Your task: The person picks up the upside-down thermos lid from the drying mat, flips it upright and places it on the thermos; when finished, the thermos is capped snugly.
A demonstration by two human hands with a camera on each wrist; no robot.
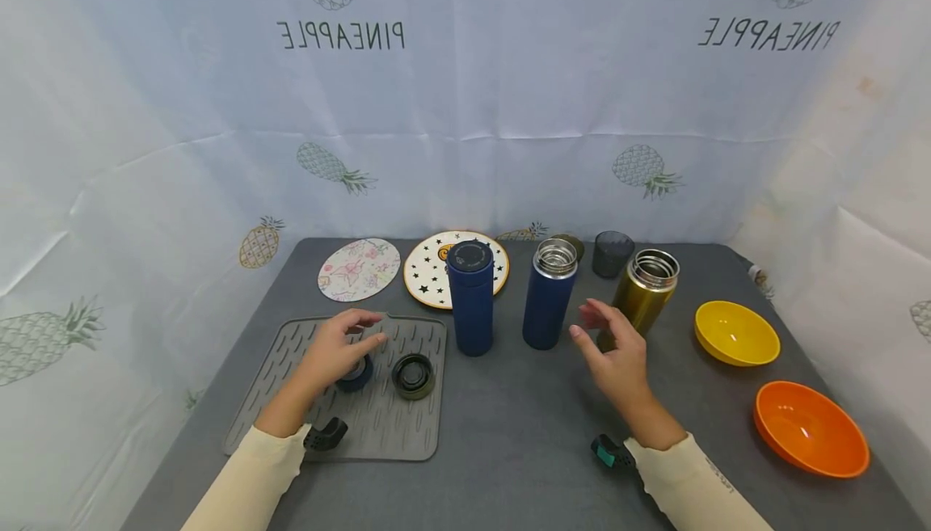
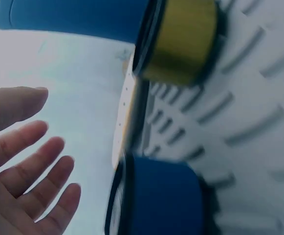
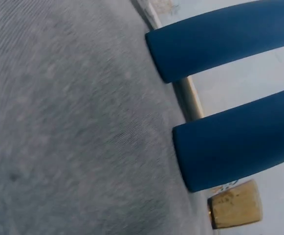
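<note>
My left hand (image 1: 338, 349) hovers over the grey draining mat (image 1: 429, 442), its fingers apart and holding nothing. Partly behind it in the head view lies a dark blue lid (image 1: 354, 379), with an olive-green lid (image 1: 413, 377) to the right. In the left wrist view, both the blue lid (image 2: 166, 196) and the olive lid (image 2: 183, 44) rest on the mat. My right hand (image 1: 618, 353), relaxed and holding nothing, is in front of an uncapped gold thermos (image 1: 643, 297). Left of that hand stands an uncapped blue thermos (image 1: 547, 305); further left is a capped blue thermos (image 1: 473, 313).
Behind the thermoses are a star-patterned plate (image 1: 427, 272), a pink-patterned oval plate (image 1: 360, 270), a dark cup (image 1: 611, 256) and a brown cup (image 1: 573, 245). A yellow bowl (image 1: 736, 333) and an orange bowl (image 1: 810, 430) stand at the right. A pineapple-print curtain (image 1: 494, 94) hangs behind.
</note>
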